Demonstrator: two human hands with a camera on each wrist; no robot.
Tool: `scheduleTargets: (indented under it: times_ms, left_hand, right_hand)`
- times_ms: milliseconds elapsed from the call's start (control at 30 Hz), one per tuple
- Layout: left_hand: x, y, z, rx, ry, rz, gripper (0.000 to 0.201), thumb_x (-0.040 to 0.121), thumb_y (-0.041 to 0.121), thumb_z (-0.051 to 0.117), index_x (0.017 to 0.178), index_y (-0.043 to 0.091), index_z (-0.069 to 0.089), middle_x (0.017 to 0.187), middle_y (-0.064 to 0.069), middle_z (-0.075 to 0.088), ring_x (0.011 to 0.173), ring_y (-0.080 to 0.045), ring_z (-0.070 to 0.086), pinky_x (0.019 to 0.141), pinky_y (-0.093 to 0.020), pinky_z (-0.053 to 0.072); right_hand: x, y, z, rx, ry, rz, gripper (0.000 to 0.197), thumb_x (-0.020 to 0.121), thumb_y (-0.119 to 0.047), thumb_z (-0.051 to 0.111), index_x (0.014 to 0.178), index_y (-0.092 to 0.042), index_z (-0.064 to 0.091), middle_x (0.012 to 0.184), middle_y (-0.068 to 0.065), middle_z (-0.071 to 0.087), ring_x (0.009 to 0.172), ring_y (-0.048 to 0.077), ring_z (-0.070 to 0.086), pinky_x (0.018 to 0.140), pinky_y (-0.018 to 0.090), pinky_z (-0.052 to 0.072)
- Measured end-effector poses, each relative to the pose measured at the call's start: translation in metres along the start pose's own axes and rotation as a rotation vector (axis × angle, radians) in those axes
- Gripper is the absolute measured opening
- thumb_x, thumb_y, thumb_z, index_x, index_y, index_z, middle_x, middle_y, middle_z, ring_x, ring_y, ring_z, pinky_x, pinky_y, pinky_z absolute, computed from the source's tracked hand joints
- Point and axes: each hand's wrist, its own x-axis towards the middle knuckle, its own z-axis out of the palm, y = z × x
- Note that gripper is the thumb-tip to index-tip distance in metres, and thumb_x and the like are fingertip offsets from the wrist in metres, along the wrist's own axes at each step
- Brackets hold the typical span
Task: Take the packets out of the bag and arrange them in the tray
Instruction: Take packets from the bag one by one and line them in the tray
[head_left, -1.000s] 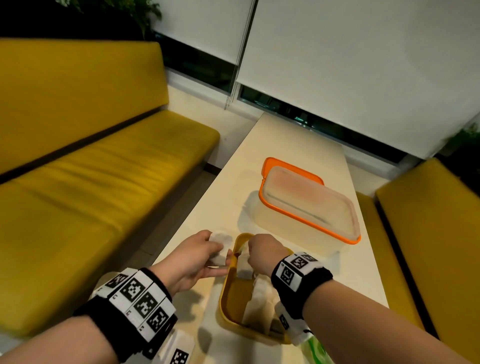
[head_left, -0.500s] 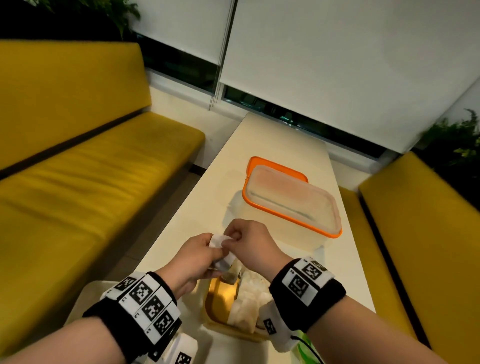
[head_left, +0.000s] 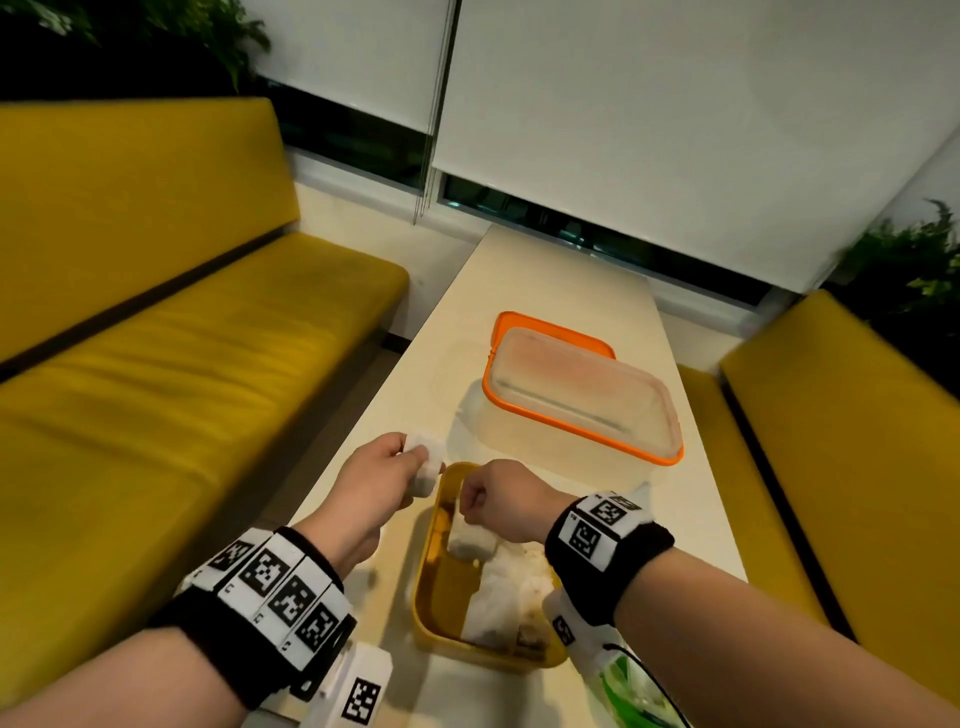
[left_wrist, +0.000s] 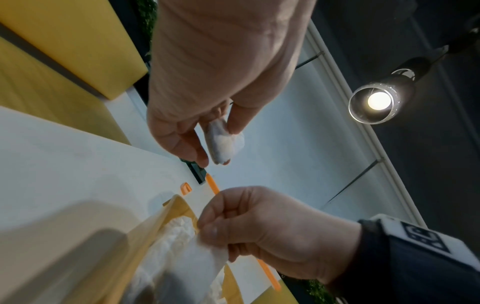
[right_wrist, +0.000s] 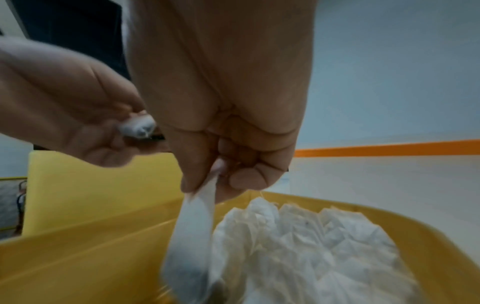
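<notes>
My left hand (head_left: 415, 470) hovers just left of the yellow tray (head_left: 431, 613) and holds a small bunch of white packets (head_left: 427, 467), seen up close in the left wrist view as white packets (left_wrist: 224, 142). My right hand (head_left: 467, 512) pinches the top edge of one white packet (head_left: 470, 543), which hangs over the tray's far end. The right wrist view shows this hanging packet (right_wrist: 192, 226) between thumb and finger, above the tray (right_wrist: 78, 257). Several white packets (right_wrist: 311, 246) lie in the tray. A green bag (head_left: 628, 686) shows partly under my right wrist.
A clear container with an orange-rimmed lid (head_left: 582, 400) stands on the cream table (head_left: 545, 280) just beyond the tray. Yellow benches (head_left: 182, 389) run along both sides of the narrow table. A white marker block (head_left: 358, 691) sits at the near edge.
My right hand rose to the left hand, took one packet from the bunch, and came back down over the tray with it. The left hand stayed beside the tray.
</notes>
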Motion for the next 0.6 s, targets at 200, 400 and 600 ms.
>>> scheduleTargets:
  times_ms: [200, 400, 600]
  left_hand:
    - [-0.009, -0.005, -0.013, -0.042, -0.011, -0.027, 0.016, 0.090, 0.015, 0.061, 0.090, 0.001, 0.068, 0.087, -0.009, 0.065, 0.082, -0.019, 0.057, 0.069, -0.031, 0.049]
    - [-0.011, -0.017, -0.017, -0.024, -0.083, -0.054, 0.012, 0.086, -0.003, 0.059, 0.083, 0.004, 0.069, 0.082, -0.014, 0.064, 0.075, -0.023, 0.060, 0.061, -0.026, 0.055]
    - [-0.009, -0.019, 0.000, 0.042, -0.130, -0.024, 0.016, 0.081, -0.010, 0.056, 0.082, 0.003, 0.065, 0.075, -0.012, 0.061, 0.060, -0.016, 0.064, 0.064, -0.030, 0.058]
  right_hand:
    - [0.011, -0.006, 0.010, -0.094, -0.017, 0.021, 0.015, 0.088, -0.012, 0.055, 0.095, -0.013, 0.068, 0.101, 0.007, 0.067, 0.089, 0.025, 0.059, 0.073, 0.031, 0.046]
    - [-0.011, -0.024, -0.021, 0.234, 0.282, -0.082, 0.014, 0.093, -0.022, 0.052, 0.092, -0.017, 0.066, 0.090, 0.000, 0.063, 0.083, 0.017, 0.055, 0.070, 0.024, 0.038]
    - [-0.028, -0.039, -0.019, 0.177, 0.220, -0.124, 0.009, 0.086, -0.029, 0.066, 0.087, -0.020, 0.068, 0.082, -0.002, 0.063, 0.077, 0.014, 0.055, 0.066, 0.023, 0.040]
